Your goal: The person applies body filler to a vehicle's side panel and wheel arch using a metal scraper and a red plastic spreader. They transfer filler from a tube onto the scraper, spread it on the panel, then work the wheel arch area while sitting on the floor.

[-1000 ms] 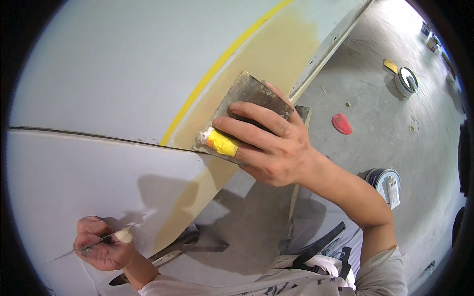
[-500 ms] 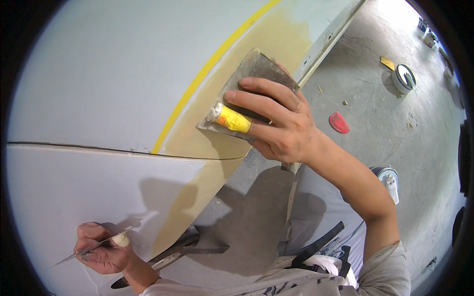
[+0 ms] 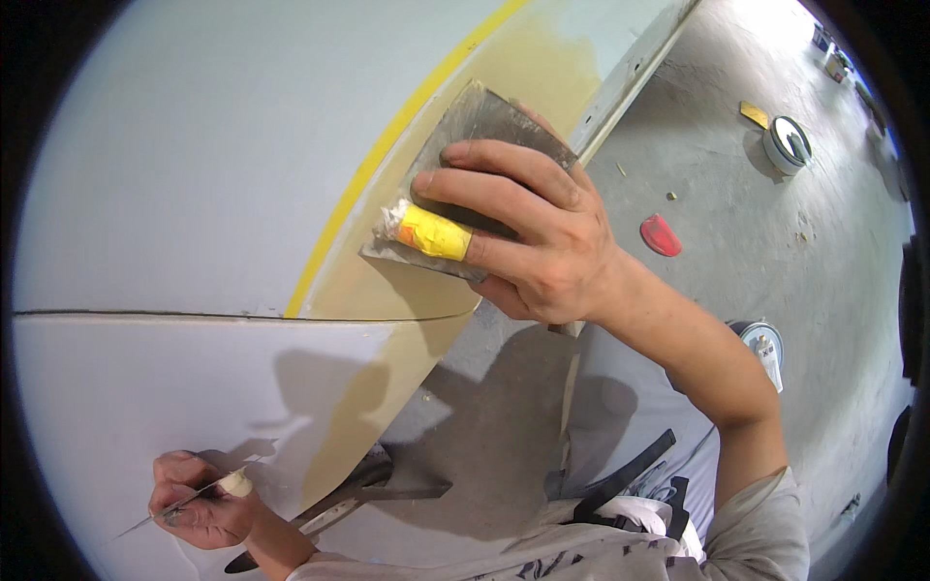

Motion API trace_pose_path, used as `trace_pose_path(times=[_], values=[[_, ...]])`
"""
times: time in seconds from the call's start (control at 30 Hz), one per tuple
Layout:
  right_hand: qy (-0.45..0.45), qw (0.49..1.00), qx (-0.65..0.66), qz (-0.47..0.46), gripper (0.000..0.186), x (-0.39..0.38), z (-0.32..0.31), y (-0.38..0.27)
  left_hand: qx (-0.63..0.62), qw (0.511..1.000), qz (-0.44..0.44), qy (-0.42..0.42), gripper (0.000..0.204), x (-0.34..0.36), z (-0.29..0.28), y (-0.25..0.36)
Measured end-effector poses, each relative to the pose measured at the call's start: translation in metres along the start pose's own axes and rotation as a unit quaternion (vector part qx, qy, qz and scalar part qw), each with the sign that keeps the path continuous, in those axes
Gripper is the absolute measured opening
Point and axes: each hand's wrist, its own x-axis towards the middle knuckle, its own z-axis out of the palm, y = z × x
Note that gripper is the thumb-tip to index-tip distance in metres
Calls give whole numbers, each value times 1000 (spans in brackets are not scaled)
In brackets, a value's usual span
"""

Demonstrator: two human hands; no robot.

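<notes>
My right hand (image 3: 557, 237) is closed on a flat metal putty spreader (image 3: 484, 114), its fingers spread over the blade. Yellow tape with a whitish, ragged end wraps one finger. The blade lies against or just over a beige filler band (image 3: 552, 63) on a pale vehicle-like body panel (image 3: 213, 165). Along that band curves a strip of yellow masking tape (image 3: 380, 140). Lower left, my left hand (image 3: 199, 513) grips a thin metal blade (image 3: 145, 521), seen nearly edge-on. A cream lump (image 3: 234, 482) shows at its thumb; whether it is filler or a wrap I cannot tell.
A dark seam (image 3: 145, 314) divides the upper panel from the lower one (image 3: 116, 387). On the grey floor are a red half-round pad (image 3: 661, 235), an open can (image 3: 787, 145), a yellow piece (image 3: 754, 114) and another can (image 3: 760, 341) near my right forearm.
My right hand and the spreader have shifted slightly left and up over the filler band. The whole view has moved a little. My left hand keeps its hold on the thin blade.
</notes>
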Motion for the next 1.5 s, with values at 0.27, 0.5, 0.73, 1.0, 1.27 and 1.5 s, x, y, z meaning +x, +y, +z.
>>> trace_pose_path(times=[0.27,0.5,0.73,1.0,1.27,1.5], values=[[-4,999,-36,11,56,-1,-42,30,9,1000,25,-1,40,0,2,-1],[15,999,-23,16,56,5,-17,33,-16,1000,-1,14,37,-2,-5,0],[16,999,-30,-6,53,6,-34,30,-54,994,16,-93,33,-3,-34,-16],[15,1000,-20,9,59,1,-15,34,103,992,41,-60,32,-6,-43,-27],[-33,996,45,69,42,-21,-70,8,-125,948,-235,173,31,-22,-34,-49],[-31,962,263,64,29,-29,-103,-103,-325,794,-398,-325,30,-76,37,82]])
